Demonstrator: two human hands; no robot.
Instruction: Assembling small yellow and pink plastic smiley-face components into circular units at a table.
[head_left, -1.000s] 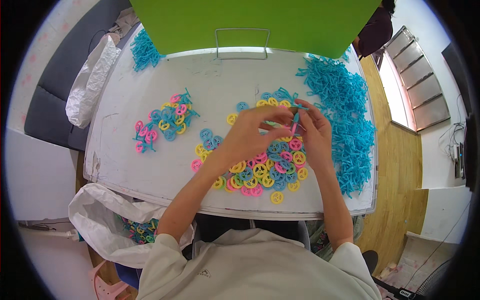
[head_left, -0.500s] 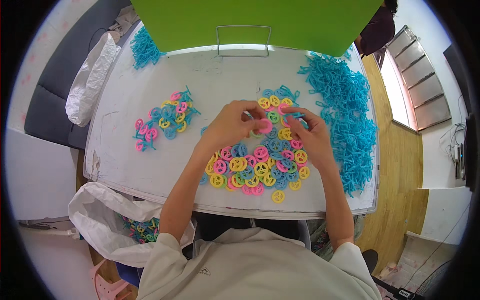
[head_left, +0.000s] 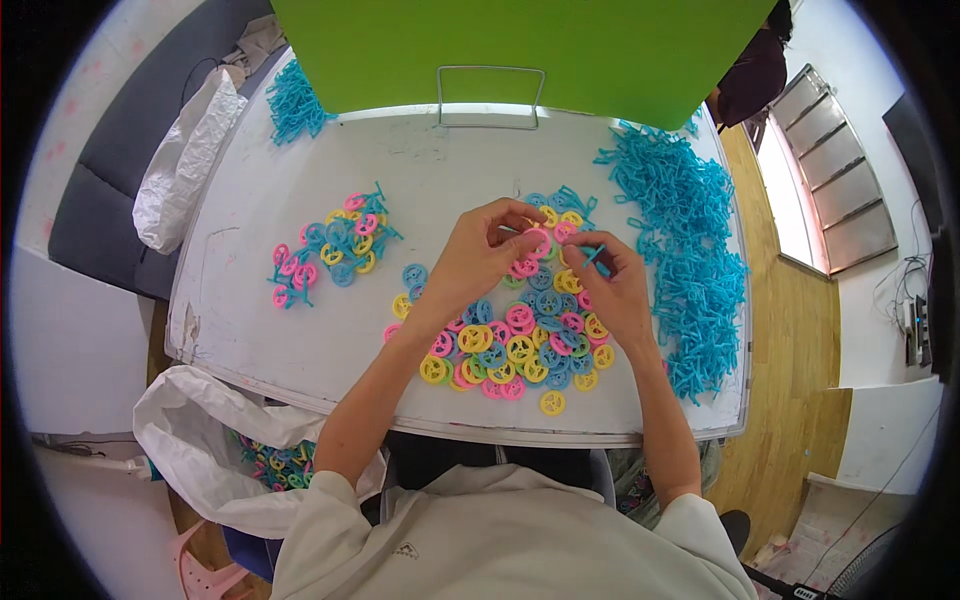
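Note:
My left hand (head_left: 482, 250), over the far part of a pile of plastic wheels (head_left: 520, 348), pinches a pink wheel (head_left: 538, 242) between thumb and fingertips. The wheels are pink, yellow, blue and green rings with spokes. Just to the right, my right hand (head_left: 618, 285) is closed on a small blue plastic stick piece (head_left: 594, 256), which pokes out between the fingers. The pink wheel and the blue piece are apart, and the fingers partly hide both. A smaller heap of wheels with blue pieces in them (head_left: 345, 238) lies to the left.
A large pile of blue pieces (head_left: 690, 230) covers the table's right side, a smaller one (head_left: 297, 105) its far left corner. A green panel with a wire handle (head_left: 490, 70) stands at the back. An open white sack (head_left: 185, 420) of coloured parts sits at the lower left. Another person (head_left: 752, 75) is beyond.
The left hand has shifted slightly right with the pink wheel, uncovering wheels at the pile's left edge. The right hand has come a little nearer, and its blue piece is tilted differently.

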